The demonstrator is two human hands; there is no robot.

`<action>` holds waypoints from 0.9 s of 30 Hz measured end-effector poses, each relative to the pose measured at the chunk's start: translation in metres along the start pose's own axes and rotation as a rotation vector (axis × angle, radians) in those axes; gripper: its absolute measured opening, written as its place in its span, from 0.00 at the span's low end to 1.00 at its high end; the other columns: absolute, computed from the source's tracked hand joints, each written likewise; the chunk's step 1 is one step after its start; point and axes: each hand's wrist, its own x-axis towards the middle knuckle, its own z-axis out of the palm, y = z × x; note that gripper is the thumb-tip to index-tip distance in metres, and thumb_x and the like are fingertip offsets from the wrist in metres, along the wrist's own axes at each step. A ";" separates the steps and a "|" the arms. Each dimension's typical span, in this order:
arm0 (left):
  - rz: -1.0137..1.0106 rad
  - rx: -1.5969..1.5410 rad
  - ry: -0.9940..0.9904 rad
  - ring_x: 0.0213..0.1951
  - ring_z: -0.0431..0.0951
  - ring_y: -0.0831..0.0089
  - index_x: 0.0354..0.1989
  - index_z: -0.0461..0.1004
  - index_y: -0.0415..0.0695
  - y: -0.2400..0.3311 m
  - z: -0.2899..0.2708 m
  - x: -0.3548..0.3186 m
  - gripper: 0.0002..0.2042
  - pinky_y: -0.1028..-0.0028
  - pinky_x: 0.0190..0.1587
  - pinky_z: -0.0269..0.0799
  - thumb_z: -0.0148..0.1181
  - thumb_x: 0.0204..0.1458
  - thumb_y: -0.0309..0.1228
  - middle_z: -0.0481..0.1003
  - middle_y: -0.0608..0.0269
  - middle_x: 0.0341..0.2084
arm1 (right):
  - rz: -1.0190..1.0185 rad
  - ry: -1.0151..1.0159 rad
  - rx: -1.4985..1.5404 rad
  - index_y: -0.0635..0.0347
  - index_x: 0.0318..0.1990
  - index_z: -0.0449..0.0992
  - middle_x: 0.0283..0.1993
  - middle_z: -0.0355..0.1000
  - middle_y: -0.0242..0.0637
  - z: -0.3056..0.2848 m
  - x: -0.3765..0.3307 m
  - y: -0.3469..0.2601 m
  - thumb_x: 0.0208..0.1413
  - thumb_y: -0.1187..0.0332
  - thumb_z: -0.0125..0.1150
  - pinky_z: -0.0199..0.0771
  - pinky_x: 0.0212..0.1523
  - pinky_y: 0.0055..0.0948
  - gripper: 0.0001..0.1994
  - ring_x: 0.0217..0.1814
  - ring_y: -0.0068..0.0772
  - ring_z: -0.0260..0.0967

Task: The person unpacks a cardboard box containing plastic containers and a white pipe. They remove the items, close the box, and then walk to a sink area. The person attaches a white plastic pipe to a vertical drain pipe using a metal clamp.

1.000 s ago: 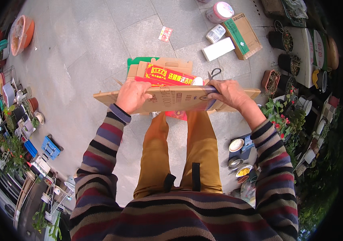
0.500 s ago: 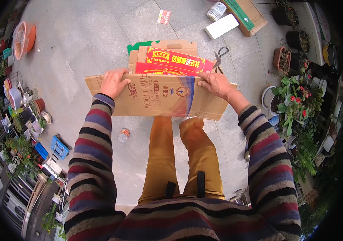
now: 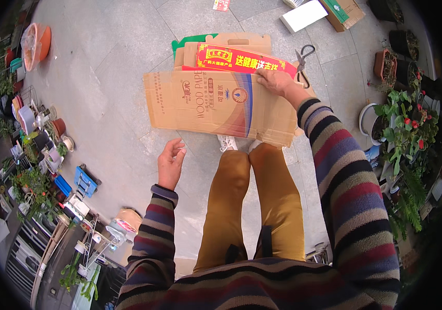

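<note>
The right hand (image 3: 275, 82) grips the top edge of a flattened brown cardboard box (image 3: 216, 106) held over the paved ground in front of the knees, while the left hand (image 3: 171, 163) hangs loosely open, holding nothing. The sheet looks light but wide and floppy along its creases, so it would likely handle best gripped at both top corners

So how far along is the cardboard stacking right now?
Partly done. Several flattened boxes already lie piled on the paving, a red-printed carton among them. In hand: the right hand presses the big brown flattened box onto that pile, while the left hand hangs free and empty. Left: loose cartons at the top edge lie apart.
</note>
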 end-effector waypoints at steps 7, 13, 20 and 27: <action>-0.242 -0.062 -0.069 0.41 0.77 0.75 0.51 0.73 0.37 -0.073 -0.025 -0.066 0.12 0.75 0.47 0.73 0.59 0.59 0.24 0.78 0.61 0.39 | 0.145 -0.060 -0.088 0.50 0.65 0.65 0.61 0.70 0.48 0.049 -0.045 -0.037 0.62 0.63 0.51 0.58 0.67 0.50 0.23 0.65 0.45 0.66; -0.337 -0.110 -0.179 0.36 0.79 0.73 0.50 0.73 0.37 -0.087 -0.031 -0.140 0.14 0.74 0.42 0.73 0.60 0.58 0.30 0.78 0.61 0.37 | 0.277 -0.028 0.308 0.57 0.55 0.74 0.45 0.78 0.50 0.090 -0.211 0.020 0.60 0.63 0.54 0.74 0.53 0.43 0.18 0.51 0.52 0.75; -0.418 -0.091 -0.205 0.34 0.81 0.70 0.50 0.73 0.37 -0.020 -0.060 -0.201 0.13 0.74 0.35 0.73 0.57 0.59 0.30 0.79 0.57 0.35 | 0.568 0.200 0.528 0.62 0.50 0.77 0.43 0.79 0.50 0.073 -0.429 0.064 0.57 0.67 0.57 0.75 0.52 0.39 0.15 0.48 0.49 0.77; -0.383 -0.058 -0.110 0.33 0.82 0.70 0.50 0.72 0.37 0.065 -0.096 -0.252 0.14 0.76 0.33 0.71 0.55 0.60 0.31 0.80 0.57 0.36 | 0.766 0.318 0.906 0.67 0.52 0.75 0.36 0.79 0.43 0.121 -0.556 0.090 0.57 0.70 0.55 0.77 0.42 0.30 0.16 0.37 0.30 0.78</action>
